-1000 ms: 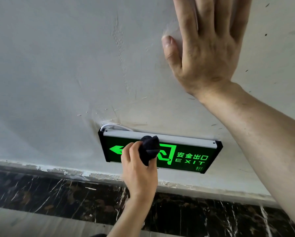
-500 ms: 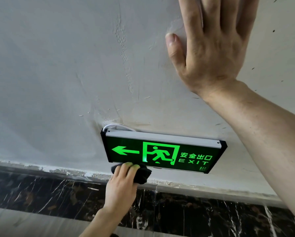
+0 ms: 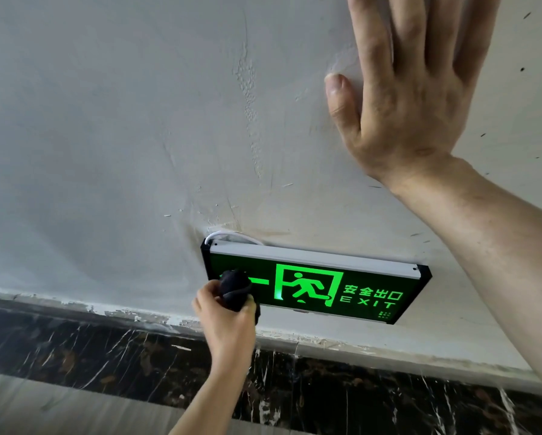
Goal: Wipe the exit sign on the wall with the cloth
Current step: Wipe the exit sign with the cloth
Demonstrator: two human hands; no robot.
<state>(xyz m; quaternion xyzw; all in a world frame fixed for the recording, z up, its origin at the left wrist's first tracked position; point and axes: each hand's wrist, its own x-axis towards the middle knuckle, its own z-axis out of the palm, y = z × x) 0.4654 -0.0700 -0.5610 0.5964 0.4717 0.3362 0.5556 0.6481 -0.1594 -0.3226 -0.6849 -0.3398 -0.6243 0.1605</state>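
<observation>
Black cloth (image 3: 234, 289), bunched into a wad, is sitting clenched in the left hand (image 3: 228, 321) and pressing against the left end of the exit sign (image 3: 316, 284), covering the head of its green arrow. Mounted low on the pale plaster wall (image 3: 112, 127) just above the dark marble skirting (image 3: 106, 353), the sign is glowing green, with a white cable (image 3: 228, 235) looping at its top left corner. Higher up, the right hand (image 3: 410, 95) is lying flat and spread against the wall, gripping nothing.
</observation>
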